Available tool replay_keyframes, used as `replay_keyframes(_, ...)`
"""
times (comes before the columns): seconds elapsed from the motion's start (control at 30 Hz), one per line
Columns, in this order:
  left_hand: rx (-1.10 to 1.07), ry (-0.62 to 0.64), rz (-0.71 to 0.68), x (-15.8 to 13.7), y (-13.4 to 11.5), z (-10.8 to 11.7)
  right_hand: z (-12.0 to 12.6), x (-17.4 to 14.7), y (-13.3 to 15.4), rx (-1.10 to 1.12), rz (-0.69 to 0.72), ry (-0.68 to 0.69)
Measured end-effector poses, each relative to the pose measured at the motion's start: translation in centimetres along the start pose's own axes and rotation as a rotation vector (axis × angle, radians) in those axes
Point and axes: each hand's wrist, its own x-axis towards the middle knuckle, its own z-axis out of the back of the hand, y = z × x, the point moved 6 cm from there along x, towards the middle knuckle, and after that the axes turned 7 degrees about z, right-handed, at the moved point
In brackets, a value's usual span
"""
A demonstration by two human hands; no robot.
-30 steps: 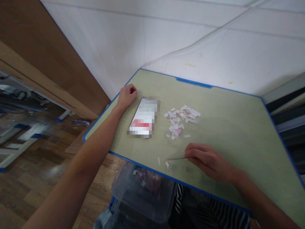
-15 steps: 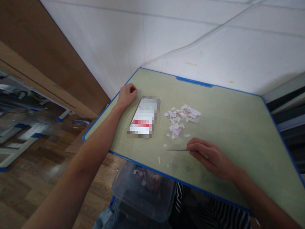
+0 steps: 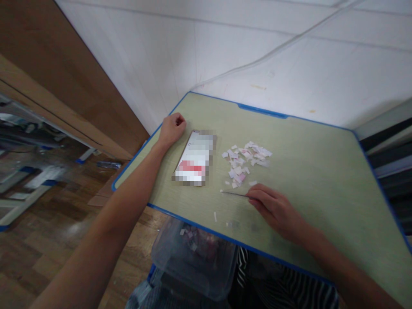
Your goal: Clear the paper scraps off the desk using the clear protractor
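Note:
My right hand [image 3: 275, 210] pinches a pair of thin metal tweezers [image 3: 234, 194] over the table. Their tip points left and is at a tiny white paper scrap [image 3: 221, 191]; whether it grips the scrap is too small to tell. Just beyond the tweezers lies a loose pile of small white and pinkish paper pieces [image 3: 238, 162]. My left hand [image 3: 173, 127] rests loosely curled at the table's left edge, with nothing visible in it. Between that hand and the pile lies a phone [image 3: 193, 154] with its screen lit and partly blurred out.
The pale green table [image 3: 309, 171] has a blue rim and stands against a white wall [image 3: 289, 77]. A clear plastic bin [image 3: 199, 270] holding paper scraps sits below the front edge. A thin paper strip [image 3: 215, 216] lies near that edge. Wooden furniture [image 3: 80, 94] is at left.
My right hand and the tweezers have moved slightly left and away from me, bringing the tip to the small scrap. My left hand stays still.

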Motion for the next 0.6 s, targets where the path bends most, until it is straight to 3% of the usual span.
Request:
replay_keyframes(0.13,0.001,-0.006,-0.009,0.0,-0.1,0.0,-1.0,0.2,1.3,0.053,0.082,0.091)
replay_keyframes(0.2,-0.001,-0.007,-0.015,0.0,0.0,-0.1,-0.6,0.3,1.4,0.044,0.088,0.041)
replay_keyframes(0.37,-0.011,-0.01,-0.027,0.2,0.3,-0.2,0.8,0.2,-0.4,-0.061,-0.045,-0.131)
replay_keyframes(0.6,0.001,-0.004,-0.007,0.1,0.2,-0.1,0.0,0.2,-0.1,-0.053,-0.044,-0.021)
